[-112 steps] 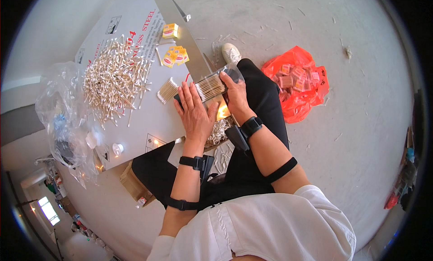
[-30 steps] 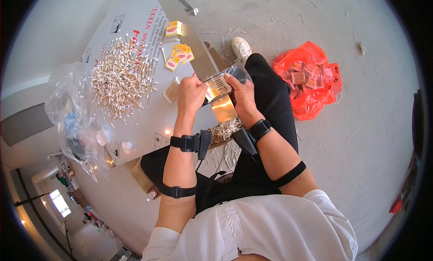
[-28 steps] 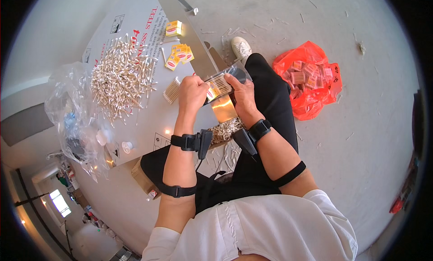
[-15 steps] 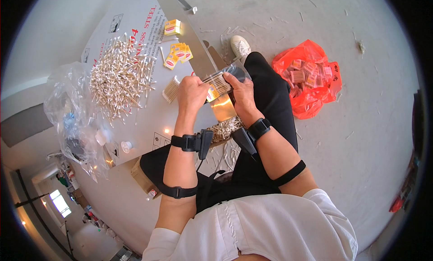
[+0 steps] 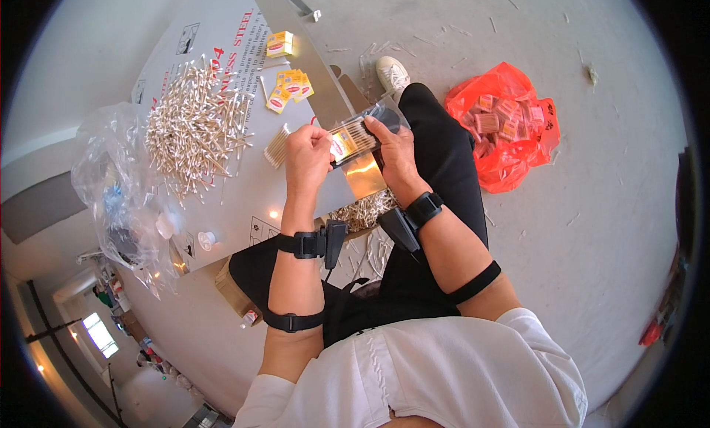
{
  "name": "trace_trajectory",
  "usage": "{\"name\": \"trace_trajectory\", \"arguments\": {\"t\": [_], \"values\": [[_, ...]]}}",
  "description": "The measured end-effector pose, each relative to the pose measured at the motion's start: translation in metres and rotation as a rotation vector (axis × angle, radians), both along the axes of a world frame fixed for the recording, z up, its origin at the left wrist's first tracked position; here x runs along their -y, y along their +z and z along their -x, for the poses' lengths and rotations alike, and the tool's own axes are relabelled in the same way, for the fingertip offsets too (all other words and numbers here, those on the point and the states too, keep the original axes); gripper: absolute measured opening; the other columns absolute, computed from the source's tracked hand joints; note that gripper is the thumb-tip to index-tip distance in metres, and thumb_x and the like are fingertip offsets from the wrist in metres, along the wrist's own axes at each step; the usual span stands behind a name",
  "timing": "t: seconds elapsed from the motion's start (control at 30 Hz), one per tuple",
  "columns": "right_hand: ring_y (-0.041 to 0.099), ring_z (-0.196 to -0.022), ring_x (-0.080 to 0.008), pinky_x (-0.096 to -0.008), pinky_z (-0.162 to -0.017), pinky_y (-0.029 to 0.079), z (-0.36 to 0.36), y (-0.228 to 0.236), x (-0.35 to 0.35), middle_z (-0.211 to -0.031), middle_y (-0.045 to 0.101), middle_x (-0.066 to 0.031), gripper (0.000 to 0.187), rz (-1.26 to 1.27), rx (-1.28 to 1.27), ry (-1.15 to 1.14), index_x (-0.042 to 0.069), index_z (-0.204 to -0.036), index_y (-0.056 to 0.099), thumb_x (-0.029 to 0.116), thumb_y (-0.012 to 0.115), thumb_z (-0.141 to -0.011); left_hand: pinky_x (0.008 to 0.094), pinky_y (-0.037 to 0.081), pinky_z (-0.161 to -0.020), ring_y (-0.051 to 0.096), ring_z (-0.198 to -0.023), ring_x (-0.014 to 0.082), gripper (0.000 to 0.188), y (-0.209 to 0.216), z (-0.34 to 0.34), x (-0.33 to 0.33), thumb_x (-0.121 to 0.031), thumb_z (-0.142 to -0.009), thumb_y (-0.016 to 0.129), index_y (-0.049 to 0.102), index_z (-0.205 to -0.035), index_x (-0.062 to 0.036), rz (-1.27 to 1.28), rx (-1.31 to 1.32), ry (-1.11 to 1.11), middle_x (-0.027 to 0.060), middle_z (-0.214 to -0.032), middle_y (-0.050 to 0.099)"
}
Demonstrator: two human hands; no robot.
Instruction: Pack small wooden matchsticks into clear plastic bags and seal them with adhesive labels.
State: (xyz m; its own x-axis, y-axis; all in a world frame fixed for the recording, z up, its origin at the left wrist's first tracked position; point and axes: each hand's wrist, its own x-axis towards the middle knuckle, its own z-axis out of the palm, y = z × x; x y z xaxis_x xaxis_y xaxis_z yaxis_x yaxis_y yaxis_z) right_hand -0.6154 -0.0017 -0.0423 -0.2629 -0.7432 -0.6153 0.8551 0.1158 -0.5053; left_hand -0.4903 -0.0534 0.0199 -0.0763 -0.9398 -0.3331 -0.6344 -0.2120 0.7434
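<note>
- A big clear bag point(image 5: 111, 195) is lying crumpled over the left edge of the table point(image 5: 240, 202).
- A large pile of swabs point(image 5: 191, 132) is sitting on the table, just beside the bag.
- A small white cap point(image 5: 206, 240) is resting below the pile.
- A little row of swabs point(image 5: 276, 146) is lying near the left hand.
- A yellow stack point(image 5: 279, 43) is standing farther up, and some yellow cards point(image 5: 290, 89) are lying spread out below it.
- The left hand point(image 5: 308, 158) is bending its fingers together at the left end of the pouch. I cannot tell if they are pinching the pouch or its card.
- A yellow card point(image 5: 342, 144) is showing in the clear pouch point(image 5: 390, 116), next to a neat line of swabs point(image 5: 361, 134). The pouch is staying up between both hands.
- More swabs point(image 5: 370, 210) are lying lower down, under the pouch.
- The right hand point(image 5: 398, 153) is gripping the pouch, with its thumb pressing on top.
- A red bag point(image 5: 505, 175) is sitting open on the floor, holding pink packs point(image 5: 488, 123).
</note>
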Motion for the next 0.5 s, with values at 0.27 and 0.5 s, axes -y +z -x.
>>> {"name": "trace_trajectory", "arguments": {"t": [0.27,0.5], "values": [[0.064,-0.075,-0.0133,-0.0270,-0.070,0.052,-0.003,0.003,0.001,-0.087,0.068,-0.0039,0.016,0.000,-0.004,-0.001,0.002,-0.093,0.066,0.015,0.071,-0.087,0.0247,0.049,-0.042,0.060,-0.053,0.0110,0.005,0.003,0.004,-0.007,0.004,-0.083,0.059,0.063,-0.085,0.0031,0.001,-0.083,0.088,0.0075,-0.068,0.063],[0.064,-0.076,-0.0143,-0.0288,-0.071,0.053,-0.003,0.003,0.004,-0.089,0.067,-0.0050,0.021,0.011,-0.023,-0.029,0.001,-0.099,0.063,0.016,0.071,-0.087,0.0318,0.050,-0.058,0.062,-0.058,0.0187,0.007,-0.012,0.003,-0.007,0.006,-0.079,0.060,0.061,-0.084,0.0013,0.194,0.000,-0.042,0.0116,-0.067,0.064]]}}
